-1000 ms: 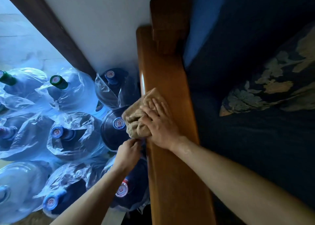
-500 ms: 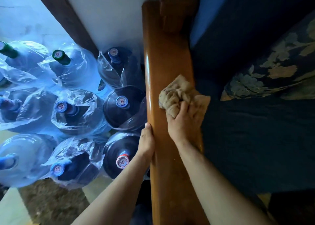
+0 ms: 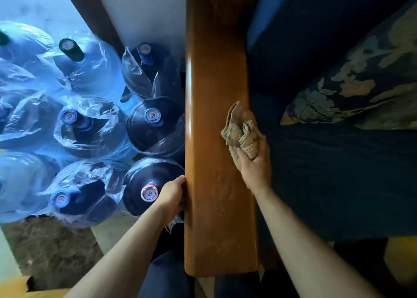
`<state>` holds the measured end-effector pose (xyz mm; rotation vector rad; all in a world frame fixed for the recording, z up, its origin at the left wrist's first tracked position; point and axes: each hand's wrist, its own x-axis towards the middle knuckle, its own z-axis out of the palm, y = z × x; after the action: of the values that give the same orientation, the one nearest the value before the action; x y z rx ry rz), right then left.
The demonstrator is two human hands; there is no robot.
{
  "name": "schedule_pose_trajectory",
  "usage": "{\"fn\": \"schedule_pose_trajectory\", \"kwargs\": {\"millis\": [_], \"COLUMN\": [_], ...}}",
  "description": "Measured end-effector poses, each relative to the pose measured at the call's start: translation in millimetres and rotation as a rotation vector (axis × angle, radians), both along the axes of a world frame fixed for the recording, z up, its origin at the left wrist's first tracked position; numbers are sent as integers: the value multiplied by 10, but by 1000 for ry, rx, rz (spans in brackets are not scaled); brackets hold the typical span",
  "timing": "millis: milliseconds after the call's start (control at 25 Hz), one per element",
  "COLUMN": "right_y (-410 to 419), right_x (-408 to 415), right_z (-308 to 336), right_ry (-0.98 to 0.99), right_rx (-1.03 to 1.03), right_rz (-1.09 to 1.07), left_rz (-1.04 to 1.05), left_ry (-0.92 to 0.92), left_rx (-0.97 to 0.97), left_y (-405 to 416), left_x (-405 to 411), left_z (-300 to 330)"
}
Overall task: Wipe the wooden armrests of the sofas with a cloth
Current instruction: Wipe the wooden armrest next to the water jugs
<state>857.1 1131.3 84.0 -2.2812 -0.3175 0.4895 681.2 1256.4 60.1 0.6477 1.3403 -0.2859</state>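
A long glossy wooden armrest (image 3: 214, 83) runs from the top of the view down to the lower middle. My right hand (image 3: 256, 169) is at its right edge, shut on a crumpled tan cloth (image 3: 240, 132) that lies bunched against the wood and the sofa seat. My left hand (image 3: 172, 195) rests against the armrest's left side edge, fingers curled on it, holding nothing else.
Several large water bottles (image 3: 153, 119) wrapped in clear plastic stand packed on the floor just left of the armrest. The dark blue sofa seat (image 3: 334, 173) and a floral cushion (image 3: 352, 88) lie to the right. A white wall and dark doorframe are at top left.
My right hand carried the cloth from the armrest's left edge across to its right edge. My left hand moved onto the left side edge. The view shifted back along the armrest.
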Motion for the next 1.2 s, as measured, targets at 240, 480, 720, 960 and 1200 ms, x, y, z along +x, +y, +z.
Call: {"fn": "schedule_pose_trajectory", "kwargs": {"millis": [240,480,720,960,1200], "right_y": [680,-26,-492,518,-366], "right_x": [-990,-169,-450,-1633,-893], "right_z": [55,-76,15,152,-95], "right_ry": [-392,-441,115,-282,-435], "right_rx": [-287,-131,69,-293,-148], "right_rz": [226,1071,-43,-1,1052], "left_rz": [-32,-71,-104,-19,-119], "left_ry": [-15,-94,-127,-119,-141], "left_rx": [-63,41,10,15,1], "left_y": [-85,-199,-214,-270,-444], "left_x": [-238,-315,-417,-569,-795], "left_z": [87,93,107,16,-48]}}
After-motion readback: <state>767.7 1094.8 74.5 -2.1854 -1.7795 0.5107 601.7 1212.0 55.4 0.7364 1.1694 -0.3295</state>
